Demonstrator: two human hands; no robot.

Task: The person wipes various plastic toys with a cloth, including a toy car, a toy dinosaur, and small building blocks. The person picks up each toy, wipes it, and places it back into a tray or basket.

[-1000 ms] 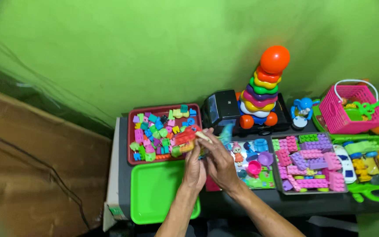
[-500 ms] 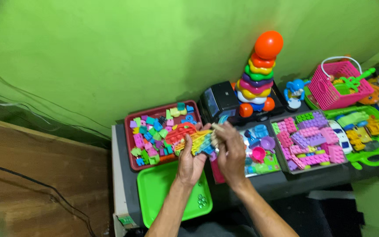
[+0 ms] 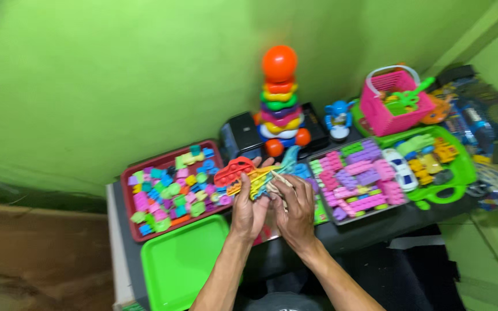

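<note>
My left hand [image 3: 249,210] and my right hand [image 3: 295,210] are together above the dark table [image 3: 341,239], both around a bunch of flat colourful plastic toy pieces [image 3: 252,175], red, orange, yellow and teal. The bunch fans out past my fingertips, over the right edge of a red tray [image 3: 129,198] filled with several small pastel blocks [image 3: 168,190]. An empty green tray [image 3: 183,262] lies just left of my left forearm.
A ring-stacking tower with an orange ball top [image 3: 279,98] stands behind my hands. To the right lie a tray of pink and purple bricks [image 3: 358,178], a green tray with toy cars [image 3: 433,164], a pink basket [image 3: 396,101] and a small blue figure [image 3: 339,118]. A green wall rises behind.
The view has shifted a little. My hands stay together on the toy pieces, which now fan out more to the left over the red tray's edge.
</note>
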